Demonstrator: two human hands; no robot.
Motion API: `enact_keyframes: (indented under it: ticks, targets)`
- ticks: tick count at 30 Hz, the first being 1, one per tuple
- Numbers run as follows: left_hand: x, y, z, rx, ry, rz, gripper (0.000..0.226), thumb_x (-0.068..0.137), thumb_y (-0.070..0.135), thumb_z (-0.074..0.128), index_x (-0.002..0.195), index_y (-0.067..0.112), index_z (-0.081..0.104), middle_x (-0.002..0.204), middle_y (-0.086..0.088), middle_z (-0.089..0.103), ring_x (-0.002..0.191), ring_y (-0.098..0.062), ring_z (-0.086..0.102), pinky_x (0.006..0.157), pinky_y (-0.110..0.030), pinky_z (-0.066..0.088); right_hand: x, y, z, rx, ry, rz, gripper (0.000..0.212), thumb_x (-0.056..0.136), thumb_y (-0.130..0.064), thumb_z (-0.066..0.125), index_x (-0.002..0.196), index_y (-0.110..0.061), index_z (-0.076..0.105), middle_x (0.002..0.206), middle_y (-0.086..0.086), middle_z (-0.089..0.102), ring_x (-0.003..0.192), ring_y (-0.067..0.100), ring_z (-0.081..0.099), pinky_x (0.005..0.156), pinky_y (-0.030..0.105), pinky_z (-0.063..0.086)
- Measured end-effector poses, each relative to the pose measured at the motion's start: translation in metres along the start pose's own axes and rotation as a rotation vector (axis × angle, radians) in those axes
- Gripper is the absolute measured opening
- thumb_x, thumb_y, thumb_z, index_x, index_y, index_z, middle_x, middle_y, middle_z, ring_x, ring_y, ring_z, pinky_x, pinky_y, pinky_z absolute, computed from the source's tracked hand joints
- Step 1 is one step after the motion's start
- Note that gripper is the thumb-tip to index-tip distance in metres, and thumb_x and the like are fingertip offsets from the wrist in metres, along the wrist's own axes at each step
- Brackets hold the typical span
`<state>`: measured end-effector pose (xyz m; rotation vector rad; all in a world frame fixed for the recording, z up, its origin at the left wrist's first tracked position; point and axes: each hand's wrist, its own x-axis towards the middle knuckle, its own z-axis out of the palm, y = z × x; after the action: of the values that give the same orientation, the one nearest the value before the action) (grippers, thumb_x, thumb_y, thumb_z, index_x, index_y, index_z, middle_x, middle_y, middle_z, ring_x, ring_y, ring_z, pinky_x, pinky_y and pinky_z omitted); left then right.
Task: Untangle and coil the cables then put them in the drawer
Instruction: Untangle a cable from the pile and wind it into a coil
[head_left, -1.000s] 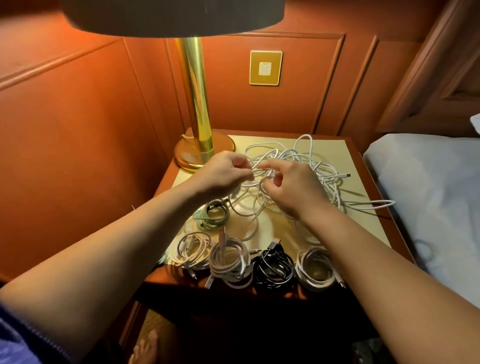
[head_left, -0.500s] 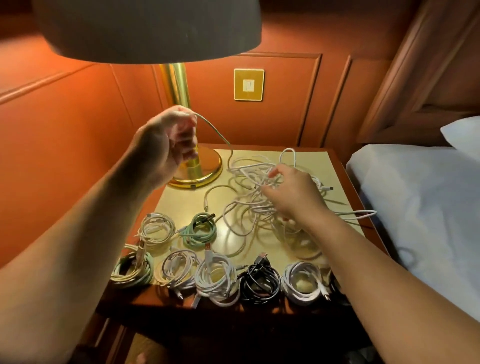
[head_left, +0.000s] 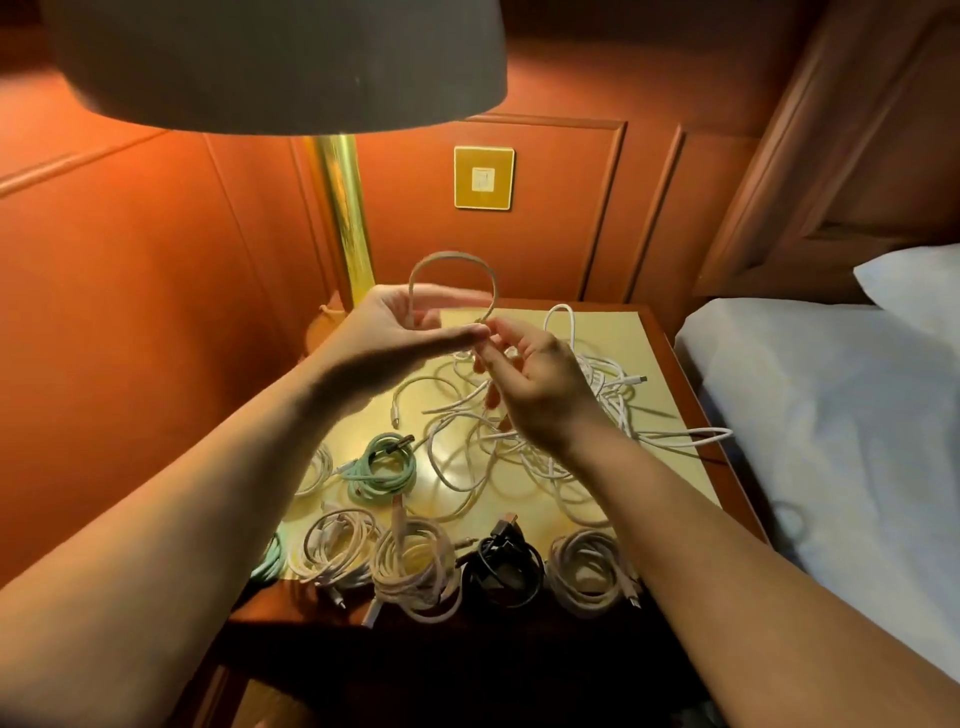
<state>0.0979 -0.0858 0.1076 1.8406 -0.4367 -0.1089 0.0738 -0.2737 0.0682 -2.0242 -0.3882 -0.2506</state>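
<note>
Beside you the bed (head_left: 831, 415) runs along the right, and the lamp (head_left: 343, 223) stands at the tabletop's back left, its shade crowding the top of your view. The tabletop (head_left: 670, 467) carries everything: finished work along the near edge, unfinished work behind it. That split looks deliberate, keeping done coils away from loose strands.

The tangle (head_left: 545, 431) of white cables sprawls across the middle and right, one loop hanging past the right edge. In front lie the coils: white ones (head_left: 415, 569), a black coil (head_left: 501, 564), another white at the right, and a green coil (head_left: 382, 467) further back on the left.

You hold both hands raised above the tangle, close together. Your left hand (head_left: 395, 332) pinches one end of a loop (head_left: 452, 265) of cable; your right hand (head_left: 530, 374) pinches the other side, fingertips nearly meeting, probably to start the first turn. No drawer shows, so nothing looks stowed yet.
</note>
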Motion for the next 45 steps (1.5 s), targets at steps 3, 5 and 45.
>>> enact_keyframes:
  ticks: [3,5,45]
  targets:
    - [0.000,0.002,0.002,0.012,0.032,0.081,0.025,0.085,0.022,0.079,0.108,0.011,0.078,0.088,-0.006,0.077,0.076,-0.029,0.067,0.069,-0.033,0.056,-0.001,0.003,0.003,-0.060,-0.037,-0.048,0.031,0.109,-0.034,0.051,0.137,-0.025,0.062,0.085,-0.019,0.062,0.069,-0.004,0.057,0.061,0.022,0.047]
    - [0.000,0.004,0.002,0.068,0.026,0.136,0.023,0.085,0.014,0.078,0.107,0.006,0.077,0.075,0.003,0.075,0.062,-0.014,0.065,0.060,-0.021,0.053,-0.001,0.002,0.004,-0.091,-0.031,-0.062,0.034,0.109,-0.033,0.050,0.140,-0.024,0.060,0.081,-0.017,0.060,0.068,-0.003,0.055,0.060,0.023,0.044]
    - [0.008,0.037,-0.021,-0.381,0.464,0.152,0.028,0.091,0.026,0.073,0.110,0.005,0.072,0.057,0.010,0.058,0.047,-0.003,0.042,0.047,-0.021,0.040,0.009,0.030,0.012,-0.629,-0.028,0.317,0.032,0.094,-0.057,0.067,0.078,-0.030,0.072,0.073,-0.009,0.066,0.070,0.016,0.064,0.057,0.028,0.042]
